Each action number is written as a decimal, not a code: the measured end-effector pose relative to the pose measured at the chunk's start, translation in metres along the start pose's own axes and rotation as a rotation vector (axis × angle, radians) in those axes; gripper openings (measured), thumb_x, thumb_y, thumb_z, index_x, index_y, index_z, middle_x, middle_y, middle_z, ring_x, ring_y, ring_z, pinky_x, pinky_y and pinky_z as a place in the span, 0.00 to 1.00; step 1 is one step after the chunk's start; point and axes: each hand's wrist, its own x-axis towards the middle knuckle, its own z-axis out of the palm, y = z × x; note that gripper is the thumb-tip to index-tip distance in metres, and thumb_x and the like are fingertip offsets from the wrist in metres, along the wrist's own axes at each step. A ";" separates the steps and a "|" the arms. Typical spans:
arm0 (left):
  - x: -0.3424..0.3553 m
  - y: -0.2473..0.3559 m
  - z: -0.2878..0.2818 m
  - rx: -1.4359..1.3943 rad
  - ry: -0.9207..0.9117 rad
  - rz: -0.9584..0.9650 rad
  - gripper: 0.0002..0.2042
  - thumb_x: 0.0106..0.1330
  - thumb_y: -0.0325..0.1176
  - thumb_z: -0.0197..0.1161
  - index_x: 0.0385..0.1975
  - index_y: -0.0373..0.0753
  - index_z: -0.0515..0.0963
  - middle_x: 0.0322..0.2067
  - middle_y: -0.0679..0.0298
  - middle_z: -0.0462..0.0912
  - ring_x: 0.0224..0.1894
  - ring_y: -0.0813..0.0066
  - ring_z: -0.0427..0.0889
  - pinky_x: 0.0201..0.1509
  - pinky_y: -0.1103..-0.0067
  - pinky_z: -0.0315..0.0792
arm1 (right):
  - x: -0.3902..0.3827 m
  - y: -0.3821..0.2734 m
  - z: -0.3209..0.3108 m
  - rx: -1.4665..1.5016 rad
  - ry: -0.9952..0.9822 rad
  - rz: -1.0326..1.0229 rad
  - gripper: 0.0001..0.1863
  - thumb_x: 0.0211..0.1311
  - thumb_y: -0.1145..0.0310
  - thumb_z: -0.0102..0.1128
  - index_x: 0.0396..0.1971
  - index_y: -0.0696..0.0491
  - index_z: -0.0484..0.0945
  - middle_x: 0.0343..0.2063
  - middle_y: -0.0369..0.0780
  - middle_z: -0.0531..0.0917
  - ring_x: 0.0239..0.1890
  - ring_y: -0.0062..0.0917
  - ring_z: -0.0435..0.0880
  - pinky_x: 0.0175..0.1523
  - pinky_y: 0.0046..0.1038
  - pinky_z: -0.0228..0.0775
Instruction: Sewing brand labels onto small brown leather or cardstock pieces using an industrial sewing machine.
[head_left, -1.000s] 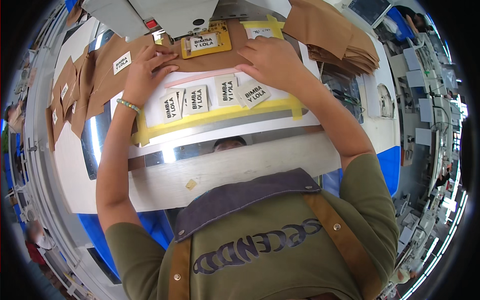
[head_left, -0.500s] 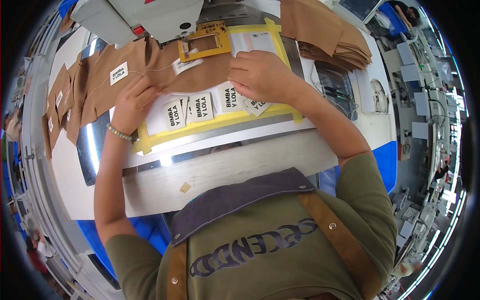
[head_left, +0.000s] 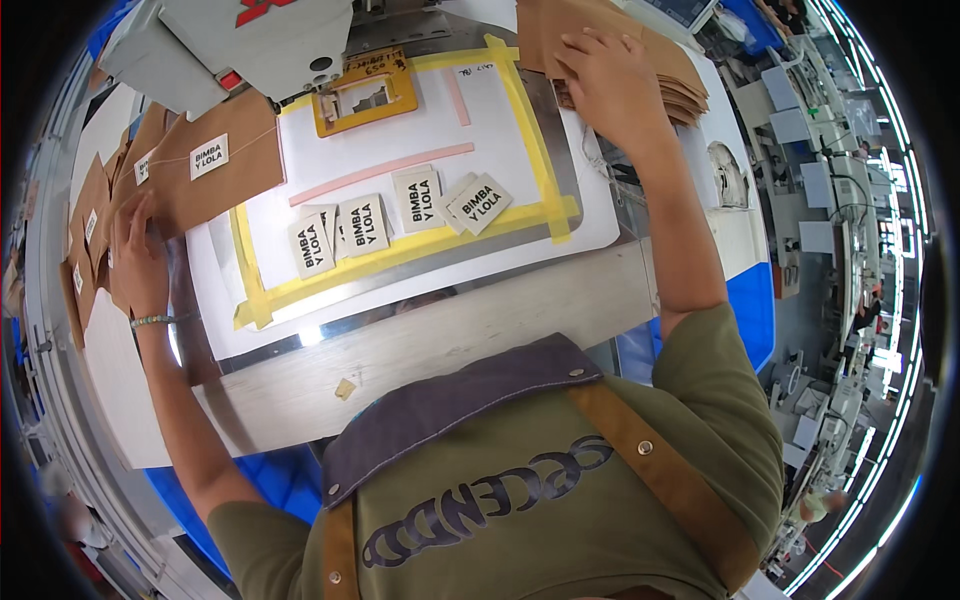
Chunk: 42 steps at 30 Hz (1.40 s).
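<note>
My left hand point(head_left: 138, 262), with a beaded bracelet at the wrist, rests at the left among brown fabric pieces point(head_left: 245, 125). Its fingers are stretched out and apart. A white label point(head_left: 209, 157) with black print lies on the nearest piece, with a loose thread across it. At the far right, my right hand point(head_left: 612, 92) reaches over a stack of brown pieces point(head_left: 683, 88), fingers spread on the top one. Between the hands, several loose white labels point(head_left: 362, 224) lie on a white sheet point(head_left: 400, 150) bordered with yellow tape. A yellow frame point(head_left: 400, 88) sits beyond them.
A white sewing machine head point(head_left: 250, 50) overhangs the far left of the work surface. Two pink strips point(head_left: 385, 172) mark the sheet. Scissors or a similar tool are partly hidden near the right forearm. A small beige scrap point(head_left: 345, 388) lies on the table's near edge. Blue bins point(head_left: 745, 320) stand below.
The brown piece that covered the sheet has shifted left, uncovering the pink strips and the frame's opening. My left hand moved left; my right hand moved up and right onto the stack.
</note>
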 end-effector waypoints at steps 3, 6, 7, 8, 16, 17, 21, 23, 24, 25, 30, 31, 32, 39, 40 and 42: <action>0.017 0.044 -0.008 -0.162 0.138 0.060 0.25 0.68 0.15 0.59 0.62 0.44 0.83 0.59 0.61 0.85 0.61 0.55 0.84 0.63 0.64 0.81 | 0.008 0.007 0.004 0.192 0.111 0.077 0.15 0.70 0.68 0.64 0.53 0.51 0.89 0.52 0.40 0.90 0.57 0.38 0.86 0.62 0.38 0.77; 0.029 0.108 -0.022 -0.332 0.113 0.148 0.24 0.66 0.16 0.62 0.61 0.42 0.83 0.58 0.58 0.85 0.60 0.54 0.84 0.64 0.65 0.80 | 0.019 -0.014 -0.008 0.442 0.241 0.119 0.11 0.73 0.67 0.63 0.46 0.54 0.91 0.42 0.41 0.92 0.46 0.41 0.89 0.54 0.39 0.79; 0.032 0.126 -0.022 -0.396 0.076 0.188 0.23 0.65 0.17 0.65 0.60 0.41 0.83 0.57 0.58 0.86 0.59 0.55 0.85 0.63 0.65 0.80 | 0.019 -0.023 -0.012 0.444 0.242 0.117 0.11 0.73 0.67 0.63 0.46 0.54 0.91 0.42 0.41 0.92 0.46 0.41 0.89 0.54 0.39 0.79; 0.033 0.145 -0.021 -0.458 0.039 0.226 0.22 0.65 0.18 0.67 0.59 0.39 0.84 0.57 0.58 0.86 0.59 0.55 0.85 0.63 0.65 0.80 | 0.019 -0.032 -0.016 0.562 0.252 0.161 0.11 0.73 0.65 0.62 0.43 0.53 0.90 0.40 0.41 0.91 0.43 0.42 0.88 0.49 0.40 0.79; 0.057 0.279 -0.003 -0.700 -0.021 0.338 0.27 0.63 0.32 0.77 0.64 0.38 0.80 0.58 0.55 0.84 0.56 0.52 0.84 0.59 0.65 0.80 | 0.002 -0.061 -0.021 0.643 0.255 0.000 0.10 0.73 0.63 0.64 0.42 0.51 0.91 0.34 0.40 0.89 0.36 0.41 0.87 0.41 0.41 0.78; 0.061 0.290 0.003 -0.692 -0.003 0.303 0.28 0.63 0.35 0.78 0.62 0.36 0.78 0.54 0.53 0.84 0.54 0.51 0.84 0.57 0.64 0.80 | 0.001 -0.062 -0.024 0.677 0.308 0.027 0.09 0.72 0.65 0.65 0.42 0.51 0.91 0.34 0.40 0.89 0.36 0.40 0.87 0.41 0.39 0.78; 0.085 0.330 0.022 -0.821 -0.088 0.169 0.29 0.60 0.40 0.80 0.56 0.36 0.76 0.53 0.54 0.81 0.52 0.49 0.83 0.52 0.62 0.80 | -0.003 -0.061 -0.035 0.709 0.397 0.053 0.07 0.70 0.68 0.67 0.42 0.53 0.90 0.35 0.39 0.90 0.36 0.38 0.87 0.41 0.36 0.79; 0.097 0.338 0.037 -0.775 -0.079 0.162 0.26 0.59 0.39 0.80 0.52 0.36 0.75 0.50 0.55 0.81 0.50 0.51 0.82 0.51 0.62 0.79 | -0.003 -0.062 -0.035 0.687 0.392 0.028 0.07 0.70 0.69 0.67 0.42 0.53 0.90 0.36 0.38 0.90 0.37 0.37 0.87 0.42 0.36 0.79; 0.103 0.341 0.040 -0.737 -0.071 0.161 0.23 0.59 0.39 0.79 0.48 0.37 0.75 0.47 0.56 0.80 0.48 0.52 0.82 0.49 0.61 0.79 | -0.004 -0.061 -0.035 0.657 0.382 0.011 0.07 0.69 0.69 0.68 0.42 0.53 0.90 0.37 0.38 0.90 0.38 0.37 0.88 0.43 0.36 0.79; 0.106 0.337 0.043 -0.737 -0.071 0.162 0.23 0.59 0.39 0.79 0.48 0.37 0.75 0.47 0.56 0.80 0.48 0.52 0.82 0.49 0.61 0.79 | -0.004 -0.057 -0.036 0.656 0.382 0.011 0.07 0.69 0.69 0.68 0.42 0.53 0.90 0.37 0.38 0.90 0.38 0.37 0.88 0.43 0.36 0.79; 0.092 0.311 0.045 -0.485 -0.012 0.606 0.12 0.61 0.32 0.70 0.41 0.40 0.75 0.42 0.61 0.80 0.47 0.61 0.83 0.48 0.67 0.79 | -0.020 -0.030 -0.026 0.511 0.161 -0.166 0.08 0.65 0.73 0.67 0.42 0.54 0.88 0.44 0.39 0.90 0.49 0.36 0.87 0.58 0.38 0.78; 0.085 0.304 0.043 -0.481 -0.017 0.606 0.12 0.61 0.32 0.70 0.41 0.40 0.75 0.42 0.61 0.80 0.47 0.61 0.83 0.48 0.67 0.79 | -0.022 -0.030 -0.022 0.516 0.162 -0.165 0.08 0.65 0.73 0.67 0.42 0.54 0.88 0.44 0.39 0.90 0.49 0.36 0.87 0.58 0.38 0.78; 0.079 0.297 0.042 -0.382 -0.041 0.666 0.11 0.61 0.31 0.68 0.41 0.39 0.77 0.42 0.62 0.81 0.47 0.63 0.83 0.49 0.68 0.80 | -0.024 -0.031 -0.018 0.508 0.059 -0.194 0.10 0.65 0.74 0.67 0.45 0.54 0.88 0.47 0.38 0.90 0.53 0.36 0.86 0.63 0.40 0.76; 0.059 0.243 0.022 -0.166 -0.137 0.719 0.14 0.60 0.27 0.65 0.47 0.35 0.84 0.46 0.62 0.86 0.51 0.66 0.85 0.55 0.73 0.83 | -0.012 -0.056 0.008 0.462 0.184 -0.288 0.09 0.64 0.74 0.65 0.42 0.54 0.89 0.46 0.37 0.91 0.54 0.32 0.87 0.66 0.39 0.75; 0.056 0.236 0.020 -0.163 -0.138 0.720 0.14 0.60 0.27 0.65 0.47 0.35 0.84 0.46 0.62 0.86 0.51 0.66 0.85 0.55 0.73 0.83 | -0.007 -0.064 0.010 0.464 0.186 -0.288 0.09 0.64 0.74 0.65 0.42 0.54 0.89 0.46 0.37 0.91 0.54 0.32 0.87 0.66 0.39 0.75; 0.050 0.224 0.016 -0.043 -0.128 0.707 0.15 0.60 0.27 0.66 0.47 0.34 0.84 0.49 0.61 0.87 0.52 0.66 0.86 0.54 0.74 0.83 | 0.002 -0.080 0.012 0.461 0.288 -0.304 0.09 0.63 0.74 0.65 0.41 0.54 0.89 0.47 0.37 0.91 0.54 0.30 0.87 0.66 0.38 0.76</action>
